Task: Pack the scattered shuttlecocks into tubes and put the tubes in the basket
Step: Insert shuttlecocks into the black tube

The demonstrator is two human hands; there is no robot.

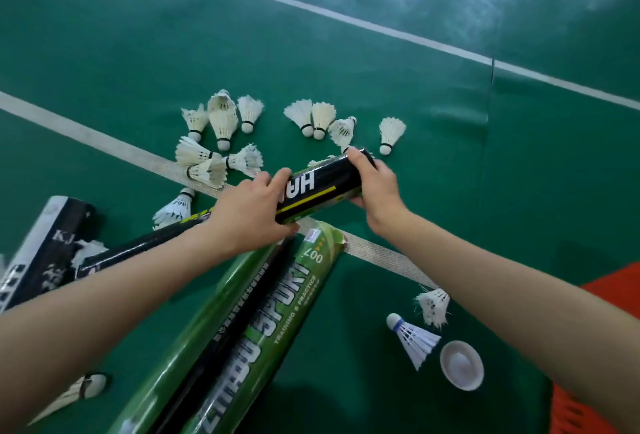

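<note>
A short black tube [325, 187] with white letters and a yellow stripe is held level above the green court floor. My left hand [252, 215] grips its near end, and my right hand [375, 187] grips its far end. Several white shuttlecocks [223, 122] lie scattered on the floor just beyond the tube, in two loose clusters. Two more shuttlecocks [417, 340] lie near my right forearm, and another shuttlecock [175, 206] sits left of my left hand. An orange basket [588, 409] shows at the bottom right corner.
Two long green tubes [249, 336] lie side by side under my left arm. A long black tube [138, 246] and a black-and-white tube [45, 253] lie at the left. A white tube cap [462, 366] rests near the basket. White court lines [104, 142] cross the floor.
</note>
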